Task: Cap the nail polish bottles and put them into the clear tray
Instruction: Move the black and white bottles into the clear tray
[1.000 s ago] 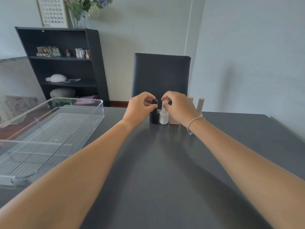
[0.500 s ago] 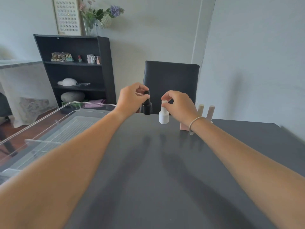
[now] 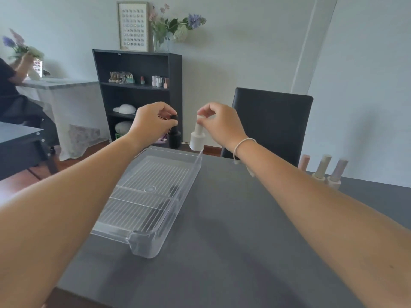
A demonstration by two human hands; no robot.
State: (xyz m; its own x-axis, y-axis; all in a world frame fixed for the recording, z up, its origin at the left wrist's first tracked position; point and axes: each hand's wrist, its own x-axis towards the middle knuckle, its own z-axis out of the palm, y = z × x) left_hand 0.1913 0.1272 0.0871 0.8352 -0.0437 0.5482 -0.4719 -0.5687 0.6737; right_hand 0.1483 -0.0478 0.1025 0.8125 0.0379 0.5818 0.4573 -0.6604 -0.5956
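Black nail polish bottle (image 3: 174, 137), capped and upright, hangs from the left hand (image 3: 151, 122), pinched by its cap. White bottle (image 3: 197, 138), capped, slightly tilted, hangs from the right hand (image 3: 222, 123). Both hover above the clear tray's (image 3: 142, 243) far end on the table (image 3: 233, 230).

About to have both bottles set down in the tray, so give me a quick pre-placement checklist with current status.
1. Left hand grips the small black nail polish bottle by its cap: ok.
2. Right hand pinches the small white nail polish bottle by its cap: ok.
3. Caps fully tightened: cannot tell.
4. Both bottles above the far end of the clear ribbed plastic tray: ok.
5. Tray floor below free of objects: ok.
6. Three pale capped bottles on the dark table moved to tray: not ok.
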